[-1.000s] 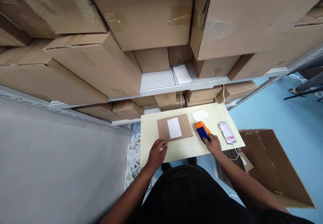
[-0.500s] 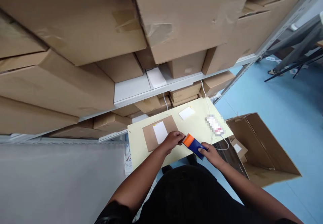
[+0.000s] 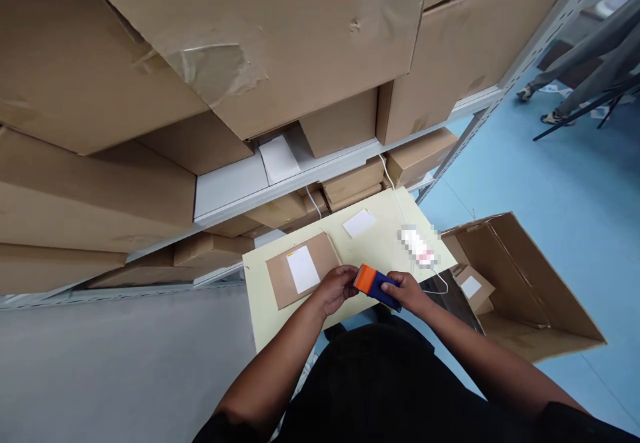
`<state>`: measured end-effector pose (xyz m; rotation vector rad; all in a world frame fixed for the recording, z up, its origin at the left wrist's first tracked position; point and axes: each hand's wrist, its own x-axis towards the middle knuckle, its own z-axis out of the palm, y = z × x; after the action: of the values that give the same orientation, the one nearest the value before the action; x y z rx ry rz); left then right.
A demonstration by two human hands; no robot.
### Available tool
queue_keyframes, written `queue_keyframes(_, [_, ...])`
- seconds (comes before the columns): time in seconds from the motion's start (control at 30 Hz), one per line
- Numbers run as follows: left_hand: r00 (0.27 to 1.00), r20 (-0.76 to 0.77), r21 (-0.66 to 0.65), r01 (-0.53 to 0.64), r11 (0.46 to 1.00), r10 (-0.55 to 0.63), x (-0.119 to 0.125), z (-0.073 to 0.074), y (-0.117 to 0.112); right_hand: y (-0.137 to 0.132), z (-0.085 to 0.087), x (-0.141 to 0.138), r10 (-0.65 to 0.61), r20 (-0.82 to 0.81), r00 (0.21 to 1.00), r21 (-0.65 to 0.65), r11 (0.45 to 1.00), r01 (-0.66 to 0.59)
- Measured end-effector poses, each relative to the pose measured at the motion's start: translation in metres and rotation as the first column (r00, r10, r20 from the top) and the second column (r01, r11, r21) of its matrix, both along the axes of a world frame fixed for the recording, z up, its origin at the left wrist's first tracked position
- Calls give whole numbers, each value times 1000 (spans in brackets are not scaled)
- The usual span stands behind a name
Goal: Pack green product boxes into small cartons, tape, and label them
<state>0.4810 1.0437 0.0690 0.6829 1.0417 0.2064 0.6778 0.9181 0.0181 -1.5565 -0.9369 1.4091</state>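
Over the front edge of the pale yellow table (image 3: 260,296), my right hand (image 3: 406,291) grips a small blue-and-orange box (image 3: 380,286) by its blue end, thumb on top. My left hand (image 3: 339,288) has its fingers curled together at the orange end, closed against it; the fingertips are partly hidden. To the left of the box lies a flat brown cardboard parcel (image 3: 277,276) with a white label (image 3: 303,270) on it. Further back on the table is a white card (image 3: 359,223).
A blurred-out white device (image 3: 419,246) with a white cable sits at the table's right. Beside the table stands a large open carton (image 3: 545,283) holding a labelled parcel (image 3: 473,286). Shelves full of cardboard boxes (image 3: 310,43) rise in front. A person's legs (image 3: 590,63) show at upper right.
My view has shifted to the right and a little closer to the shelf. The blue-and-orange box has tilted slightly, and my left fingers have curled in at its orange end.
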Motion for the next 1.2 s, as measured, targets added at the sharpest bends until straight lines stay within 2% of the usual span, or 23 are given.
queue_keyframes(0.07, [997, -79, 170, 33, 985, -20, 3, -1, 3, 3, -3, 3, -4, 10, 1000, -31, 1000, 4])
queue_keyframes(0.1, [988, -145, 276, 84, 958, -45, 5, -1, 7, 6, -5, 3, -13, 22, 1000, -50, 999, 15])
queue_keyframes(0.17, [948, -303, 436, 230, 870, -99, 10, -1, 22, 16, -8, 4, -41, 38, 998, -80, 996, 44])
queue_keyframes(0.23, [886, -443, 505, 373, 778, -137, 19, -1, 44, 30, -10, 6, -83, 36, 996, -97, 992, 86])
queue_keyframes(0.3, [820, -545, 548, 508, 664, -178, 31, -2, 70, 42, -13, 8, -153, 33, 988, -121, 980, 156])
queue_keyframes(0.37, [723, -653, 548, 656, 518, -225, 45, -7, 95, 43, -17, 9, -245, 20, 969, -170, 955, 245])
queue_keyframes(0.47, [489, -818, 414, 866, 281, -302, 65, -23, 121, 18, -31, -1, -394, -45, 918, -320, 876, 361])
queue_keyframes(0.53, [365, -861, 322, 930, 177, -353, 74, -37, 126, -8, -43, -19, -465, -95, 880, -437, 814, 383])
queue_keyframes(0.57, [325, -866, 291, 945, 147, -379, 77, -45, 126, -20, -50, -31, -490, -121, 863, -488, 787, 378])
queue_keyframes(0.67, [238, -870, 223, 971, 85, -433, 76, -64, 115, -42, -71, -65, -541, -233, 808, -613, 727, 310])
queue_keyframes(0.73, [193, -876, 188, 981, 54, -443, 72, -71, 109, -45, -83, -84, -562, -323, 762, -656, 713, 248])
queue_keyframes(0.87, [136, -894, 143, 990, 16, -426, 62, -75, 107, -40, -102, -104, -576, -473, 667, -645, 742, 183])
queue_keyframes(1.0, [125, -917, 135, 991, 1, -379, 54, -77, 110, -40, -115, -112, -560, -580, 592, -627, 771, 114])
queue_keyframes(1.1, [109, -932, 115, 993, 1, -345, 54, -81, 110, -41, -118, -115, -548, -613, 569, -619, 781, 85])
queue_keyframes(1.2, [61, -945, 71, 997, -21, -323, 55, -83, 109, -38, -114, -115, -556, -632, 541, -618, 782, 82])
